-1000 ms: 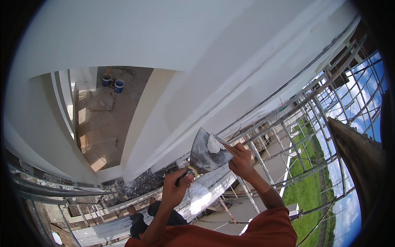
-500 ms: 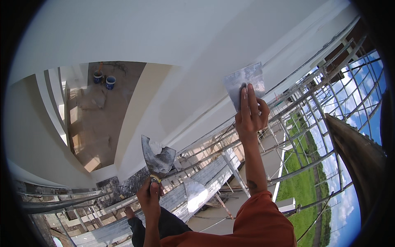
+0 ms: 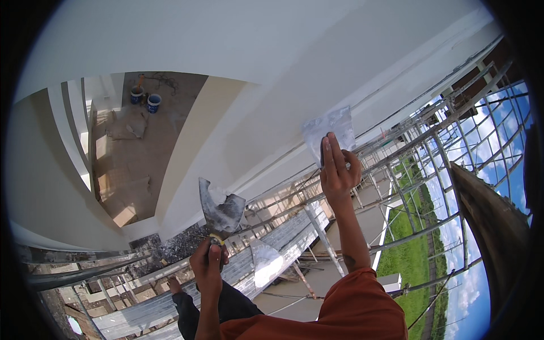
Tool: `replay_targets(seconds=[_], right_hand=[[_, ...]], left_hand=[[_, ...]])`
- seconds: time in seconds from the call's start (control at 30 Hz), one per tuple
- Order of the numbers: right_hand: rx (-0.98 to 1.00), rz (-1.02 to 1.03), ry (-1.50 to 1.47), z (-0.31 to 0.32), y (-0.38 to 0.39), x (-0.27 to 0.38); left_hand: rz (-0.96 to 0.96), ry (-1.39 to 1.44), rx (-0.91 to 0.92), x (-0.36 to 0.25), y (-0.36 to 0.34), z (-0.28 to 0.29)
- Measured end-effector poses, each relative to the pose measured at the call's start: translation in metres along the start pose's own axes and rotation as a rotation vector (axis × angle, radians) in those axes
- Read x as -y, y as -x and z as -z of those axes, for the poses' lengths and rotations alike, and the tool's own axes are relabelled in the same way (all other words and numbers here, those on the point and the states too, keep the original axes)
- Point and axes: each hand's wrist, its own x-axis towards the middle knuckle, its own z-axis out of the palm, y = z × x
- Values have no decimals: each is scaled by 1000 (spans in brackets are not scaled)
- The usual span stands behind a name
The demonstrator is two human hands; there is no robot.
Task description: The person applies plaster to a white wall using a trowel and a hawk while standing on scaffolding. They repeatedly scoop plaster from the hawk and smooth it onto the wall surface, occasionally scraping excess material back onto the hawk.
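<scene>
My left hand (image 3: 208, 260) is closed round the handle of a putty knife (image 3: 224, 214). Its wide metal blade points up and carries a lump of white putty (image 3: 217, 195) near one edge. Up against the pale wall (image 3: 266, 122), my right hand (image 3: 340, 173) grips a flat metal scraper (image 3: 330, 129), fingers stretched along its back. The scraper's blade is smeared white and lies at the wall's edge band; whether it touches cannot be told. A greyer, damp-looking strip runs along the wall beside it.
Metal scaffolding (image 3: 422, 133) rises at the right, with grass (image 3: 405, 249) far below. A plank walkway (image 3: 283, 229) lies beneath me. Through the wall opening, two buckets (image 3: 153, 103) stand on a dusty floor (image 3: 127, 164). A dark beam (image 3: 490, 215) juts in at right.
My right hand and the scraper have moved down and slightly left along the wall. My left hand holds the putty knife in nearly the same place.
</scene>
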Motion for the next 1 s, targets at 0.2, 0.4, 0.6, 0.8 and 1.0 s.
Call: replay_targets(seconds=[0.2,0.4,0.6,0.8,1.0], right_hand=[[28,76,33,-2,17,-6],[122,10,-125,36,28,4],[202,-698,-1067,118,53,67],[539,-311,-944,90,100,73],[75,-219,-346,44,60,61]], left_hand=[[23,-10,22,3,-3,-3],[10,-29,75,16,-3,-6],[138,-23,298,38,1,-20],[93,-216,357,36,4,6],[154,-229,96,46,1,37]])
